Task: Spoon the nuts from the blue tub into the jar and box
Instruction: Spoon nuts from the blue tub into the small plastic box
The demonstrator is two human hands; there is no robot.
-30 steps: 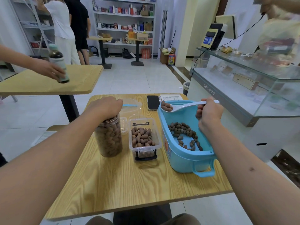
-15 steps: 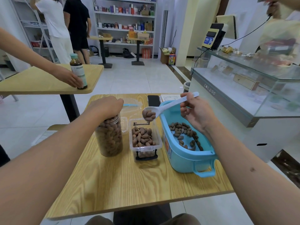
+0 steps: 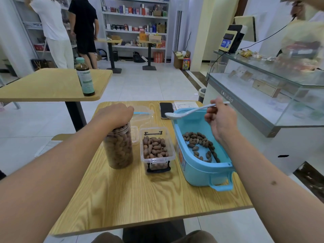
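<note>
Emptied over the box (image 3: 157, 149), the spoon (image 3: 190, 112) gripped by the right hand (image 3: 221, 120) had swung back above the blue tub (image 3: 201, 169), where a thin layer of nuts (image 3: 200, 143) remained, while the left hand (image 3: 114, 113) clasped the nearly full jar (image 3: 119, 148).

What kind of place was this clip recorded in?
Most likely a small shop: stocked shelves line the back wall, a glass display counter runs along the right, and a payment terminal stands on it.

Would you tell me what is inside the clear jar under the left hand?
The jar is packed with brown nuts nearly to its rim. The left hand rests over its mouth, so the opening and the topmost nuts are hidden.
</note>
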